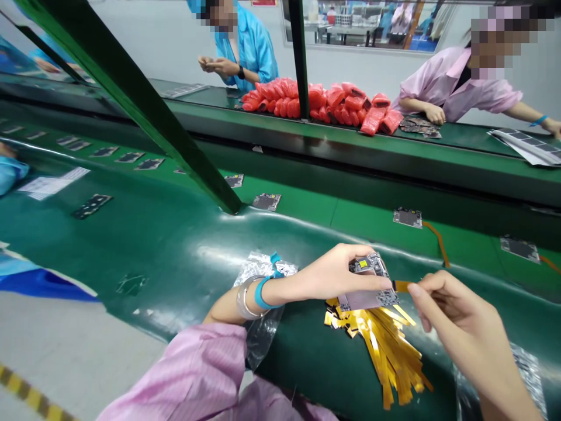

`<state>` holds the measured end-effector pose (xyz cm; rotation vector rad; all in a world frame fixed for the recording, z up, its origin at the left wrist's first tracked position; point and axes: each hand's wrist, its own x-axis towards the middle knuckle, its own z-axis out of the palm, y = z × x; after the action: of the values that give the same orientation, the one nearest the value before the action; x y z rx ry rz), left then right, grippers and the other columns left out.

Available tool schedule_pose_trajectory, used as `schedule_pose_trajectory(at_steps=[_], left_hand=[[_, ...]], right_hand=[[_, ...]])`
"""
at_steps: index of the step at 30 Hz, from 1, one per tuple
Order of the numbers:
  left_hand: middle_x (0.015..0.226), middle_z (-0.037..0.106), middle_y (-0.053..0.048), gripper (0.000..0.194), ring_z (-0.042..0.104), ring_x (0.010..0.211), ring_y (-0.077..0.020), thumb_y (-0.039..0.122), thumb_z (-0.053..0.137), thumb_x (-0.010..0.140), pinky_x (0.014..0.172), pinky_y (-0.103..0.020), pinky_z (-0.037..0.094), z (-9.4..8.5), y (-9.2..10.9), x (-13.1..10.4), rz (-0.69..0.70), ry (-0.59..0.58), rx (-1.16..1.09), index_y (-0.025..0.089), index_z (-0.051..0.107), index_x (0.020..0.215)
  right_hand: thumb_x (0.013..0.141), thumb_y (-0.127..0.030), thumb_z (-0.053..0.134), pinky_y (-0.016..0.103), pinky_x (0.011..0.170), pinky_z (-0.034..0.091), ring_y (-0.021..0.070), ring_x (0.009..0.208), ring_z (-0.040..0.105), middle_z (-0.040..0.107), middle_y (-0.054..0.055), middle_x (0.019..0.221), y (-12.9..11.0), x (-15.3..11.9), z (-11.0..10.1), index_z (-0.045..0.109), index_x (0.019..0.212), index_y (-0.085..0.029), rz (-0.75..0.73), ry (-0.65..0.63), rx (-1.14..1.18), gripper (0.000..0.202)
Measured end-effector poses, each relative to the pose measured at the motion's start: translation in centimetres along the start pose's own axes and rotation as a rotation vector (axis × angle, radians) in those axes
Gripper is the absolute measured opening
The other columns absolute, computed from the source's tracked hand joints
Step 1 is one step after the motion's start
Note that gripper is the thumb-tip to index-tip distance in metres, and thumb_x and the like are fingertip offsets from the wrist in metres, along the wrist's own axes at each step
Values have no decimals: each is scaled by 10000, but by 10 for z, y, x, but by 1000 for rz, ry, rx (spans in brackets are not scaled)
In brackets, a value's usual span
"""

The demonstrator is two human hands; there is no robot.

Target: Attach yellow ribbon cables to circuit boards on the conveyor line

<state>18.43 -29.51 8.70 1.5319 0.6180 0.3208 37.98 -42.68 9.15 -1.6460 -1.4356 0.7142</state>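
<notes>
My left hand (339, 273) grips a circuit board (370, 299) by its edges, thumb across the front, above the green bench mat. Chips and a small yellow square show on the board's face. From the board's right edge an orange flex ribbon cable (402, 286) sticks out. My right hand (458, 318) pinches that cable's free end between thumb and index finger. Whether the cable is seated in a connector is hidden by my left thumb. Just below the board lies a loose pile of orange flex cables (385, 345).
A green conveyor belt (315, 211) runs beyond the bench, carrying several boards; one board (407, 217) trails an orange cable. A slanted green post (175, 140) stands at left. Across the line, two people work beside a heap of red wrapped packs (284, 96). Plastic bags (265, 333) lie near my forearms.
</notes>
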Motion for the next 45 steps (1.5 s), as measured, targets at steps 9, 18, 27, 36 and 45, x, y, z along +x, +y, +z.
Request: schedule_pose_trajectory(at_steps=[9, 18, 27, 36, 45], left_hand=[[903, 702, -4, 205, 619, 810, -111, 329, 756, 883, 729, -209, 496, 1, 6, -8, 59, -22, -10, 158, 710, 986], [828, 660, 6, 336, 572, 733, -114, 485, 733, 881, 661, -231, 454, 2, 2, -6, 8, -1, 91, 157, 660, 897], [674, 531, 50, 385, 451, 633, -90, 495, 767, 835, 567, -224, 348, 4, 1, -4, 40, 58, 97, 168, 579, 754], [645, 416, 57, 434, 379, 622, -90, 485, 687, 902, 572, -251, 293, 3, -2, -1, 20, 105, 114, 173, 492, 673], [863, 662, 1, 337, 587, 802, -133, 488, 534, 1012, 752, -263, 453, -2, -9, 9, 109, 139, 132, 183, 624, 899]], right_hand=[[977, -446, 644, 252, 512, 431, 145, 598, 586, 665, -13, 707, 6, 0, -1, 666, 826, -248, -10, -29, -102, 250], [984, -411, 633, 239, 479, 418, 127, 530, 544, 607, -39, 638, 4, 5, 0, 664, 829, -253, -41, -71, -130, 224], [975, -417, 629, 253, 481, 425, 138, 509, 540, 601, -33, 606, 3, 7, 4, 672, 813, -255, -10, -73, -96, 234], [1037, -539, 499, 260, 670, 572, 193, 788, 721, 778, 26, 889, 10, 12, -2, 770, 977, -269, 85, -96, -33, 386], [867, -552, 738, 335, 762, 566, 237, 817, 718, 801, 40, 909, 17, 39, 9, 796, 909, -231, 109, -257, -49, 328]])
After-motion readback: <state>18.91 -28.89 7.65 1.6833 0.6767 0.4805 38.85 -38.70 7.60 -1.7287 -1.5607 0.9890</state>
